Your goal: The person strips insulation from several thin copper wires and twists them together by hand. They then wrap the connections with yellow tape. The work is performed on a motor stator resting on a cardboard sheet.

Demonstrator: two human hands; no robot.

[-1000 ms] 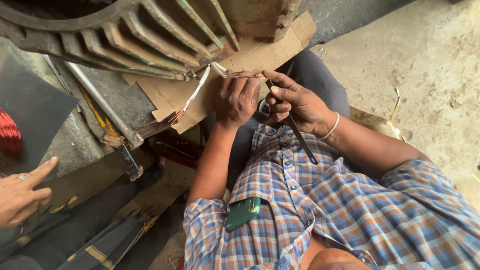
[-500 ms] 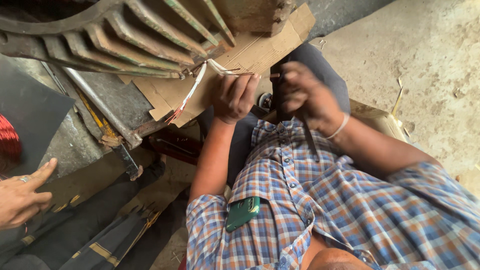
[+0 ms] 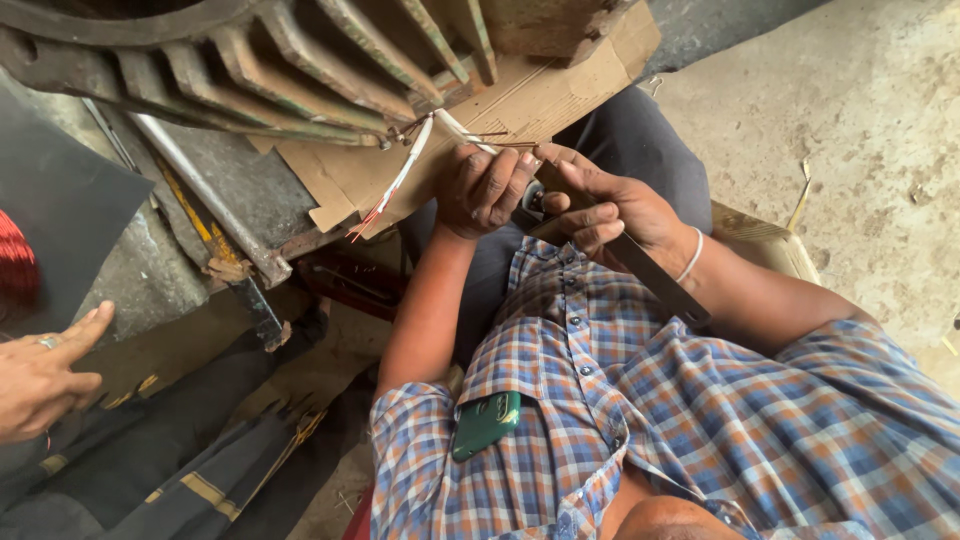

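The left hand [image 3: 487,188] is curled shut around a thin white wire [image 3: 455,125]. The fingers [image 3: 505,190] wrap over it, and the wire comes out at the top of the fist. From there one white strand bends away to the left of the hand and hangs down over a sheet of brown cardboard [image 3: 560,95]. Its loose end [image 3: 365,222] shows a bit of red and lies well to the left of the hand, lower than the fist.

The right hand [image 3: 610,205] is just beside the left hand, on its right, and the two nearly touch. It grips a long dark flat tool [image 3: 655,280]. The fingers fold around the upper part of the tool, and the thumb points up toward the wire. The rest of the tool runs back along the wrist and over the checked shirt [image 3: 700,420]. A white band [image 3: 692,255] sits on that wrist.

Above both hands is a big rusty metal part with long ribs [image 3: 300,70]. The wire goes up to the edge of it. The cardboard lies under the ribs and behind the hands.

Below the left arm, a green phone [image 3: 485,425] pokes out of the shirt pocket.

Far to the left of the hands, another person's hand [image 3: 45,375] points with one finger. It has a ring on it and holds nothing. A roll of red wire [image 3: 15,270] is just above that hand.
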